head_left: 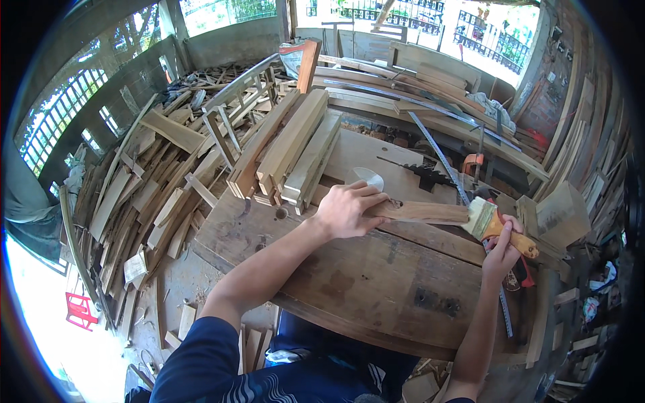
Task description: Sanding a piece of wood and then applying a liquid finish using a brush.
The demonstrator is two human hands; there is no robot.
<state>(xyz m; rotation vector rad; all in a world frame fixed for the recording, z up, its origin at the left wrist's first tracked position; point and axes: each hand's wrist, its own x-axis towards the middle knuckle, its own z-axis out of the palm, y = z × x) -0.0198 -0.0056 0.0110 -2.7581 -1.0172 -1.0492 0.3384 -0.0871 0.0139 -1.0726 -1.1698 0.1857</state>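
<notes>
My right hand [502, 248] is closed round the wooden handle of a wide paintbrush [482, 218]. The brush's pale bristles meet the right end of a short brown wooden board [430, 213], which lies crosswise over the workbench [349, 275]. At the board's left end my left hand [351, 211] grips it, fingers bent over the edge; the thumb side is partly hidden. A pale, shallow round dish [369, 177] sits just beyond my left hand. To the left, stacked wooden strips [292, 144] rest on the bench.
A toothed saw blade [426, 176] and a long metal ruler [440, 151] lie beyond the board. An orange clamp [473, 163] stands at the back right. Scrap wood [144, 195] is heaped on the floor at left. Long planks [430, 111] lie behind the bench.
</notes>
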